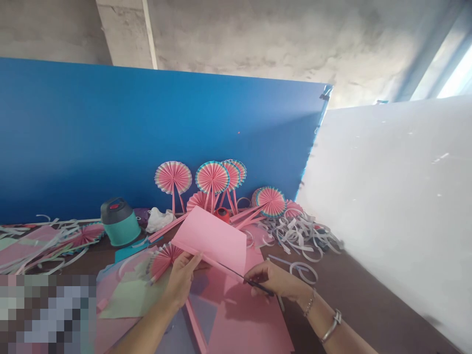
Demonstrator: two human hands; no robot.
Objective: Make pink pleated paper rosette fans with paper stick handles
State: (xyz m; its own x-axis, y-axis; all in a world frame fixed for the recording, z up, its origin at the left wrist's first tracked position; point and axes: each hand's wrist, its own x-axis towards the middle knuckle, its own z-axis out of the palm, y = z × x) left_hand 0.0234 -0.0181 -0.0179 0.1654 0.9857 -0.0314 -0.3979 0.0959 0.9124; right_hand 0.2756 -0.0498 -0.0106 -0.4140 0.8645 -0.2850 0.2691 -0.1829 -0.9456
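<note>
A pink sheet of paper [214, 238] is held up above the table, tilted, with a narrow fold along its lower edge. My left hand [184, 273] pinches that lower edge near its left end. In my right hand [271, 280] are dark scissors [260, 287], whose blades lie along the sheet's lower right edge. Below both hands lie more pink sheets [247, 322], a pale green sheet [131, 297] and a folded pink strip [195, 324]. Just left of the held sheet rests a pleated pink fan [165, 258].
Round paper fans [173, 177] lean on the blue panel [110, 123]. A teal and grey container [121, 223] and crumpled white plastic [159, 220] stand at the back left. Curled paper strips [295, 236] lie at the right, beside a white panel [398, 196]. More strips cover the left side.
</note>
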